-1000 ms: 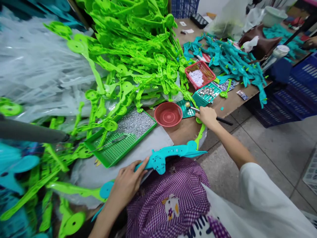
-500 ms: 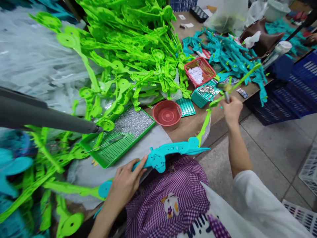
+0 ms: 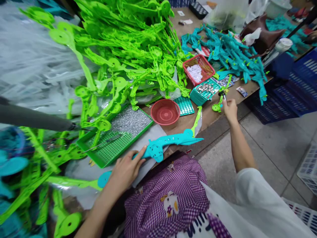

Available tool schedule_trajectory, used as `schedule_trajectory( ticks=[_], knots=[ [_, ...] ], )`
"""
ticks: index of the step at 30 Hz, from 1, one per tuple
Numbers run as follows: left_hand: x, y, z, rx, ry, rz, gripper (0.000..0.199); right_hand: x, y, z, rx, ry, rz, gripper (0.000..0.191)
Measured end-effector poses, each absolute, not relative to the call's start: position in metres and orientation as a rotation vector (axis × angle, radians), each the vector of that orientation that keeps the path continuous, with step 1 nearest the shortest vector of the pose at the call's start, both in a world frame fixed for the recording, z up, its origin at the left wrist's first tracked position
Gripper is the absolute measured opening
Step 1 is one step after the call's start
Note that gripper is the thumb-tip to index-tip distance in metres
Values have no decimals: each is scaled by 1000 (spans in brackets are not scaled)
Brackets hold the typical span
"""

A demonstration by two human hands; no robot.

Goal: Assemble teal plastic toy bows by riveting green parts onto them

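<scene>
My left hand (image 3: 126,168) is closed on one end of a long blue plastic part (image 3: 170,140), which lies across the table's front edge above my lap. Past its far tip a green plastic piece (image 3: 197,122) rests in clear film. On the right, my right hand (image 3: 230,109) grips a small tool with a dark head (image 3: 222,94), close to another green piece (image 3: 217,107). Between the hands are a round red basket (image 3: 165,112) and a teal tray with round cells (image 3: 184,105). A stack of teal trays (image 3: 204,91) carries small silvery discs.
A green tray (image 3: 115,155) of small metal bits holds a screwdriver. Heaped green parts (image 3: 119,49) fill the back left, with a grey arm-like bar (image 3: 37,115) in front. A red basket (image 3: 198,67) with white slips and piled blue parts (image 3: 230,53) stand back right.
The blue part in my left hand has shifted slightly left and up. The long green piece by my right hand has dropped down to the table, and the tool has moved slightly left.
</scene>
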State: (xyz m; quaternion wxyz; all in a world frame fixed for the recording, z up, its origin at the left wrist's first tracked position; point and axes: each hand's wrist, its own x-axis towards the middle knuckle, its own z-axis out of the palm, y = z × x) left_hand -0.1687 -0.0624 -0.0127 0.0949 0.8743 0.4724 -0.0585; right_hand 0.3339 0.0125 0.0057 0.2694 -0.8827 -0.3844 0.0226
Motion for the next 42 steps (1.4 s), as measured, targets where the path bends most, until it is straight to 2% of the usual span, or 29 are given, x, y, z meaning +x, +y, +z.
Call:
schedule_trajectory(
  ticks=[4, 9, 16, 21, 26, 30, 38, 42],
  knots=[
    [-171, -56, -10, 2563, 1367, -291, 52, 299, -47, 18, -2176, -1272, 157, 46],
    [-173, -51, -6, 2510, 1274, -273, 57, 226, -109, 18, -1949, -1794, 458, 43],
    [-169, -53, -4, 2491, 1316, -236, 58, 201, -110, 19, -2149, -2126, 368, 46],
    [-169, -52, -2, 2454, 1307, -233, 59, 199, -105, 37, -2199, -2077, 197, 48],
    [-170, -51, -3, 2431, 1324, -246, 59, 201, -98, 28, -2226, -2085, 354, 45],
    [-173, -50, -5, 2427, 1286, -185, 60, 213, -100, 21, -2089, -1817, 287, 47],
    [-177, -46, -7, 2373, 1261, -157, 60, 219, -109, 23, -2180, -1853, 196, 50],
    [-175, -46, -3, 2377, 1285, -201, 59, 216, -106, 23, -2406, -1971, 176, 48]
  ],
)
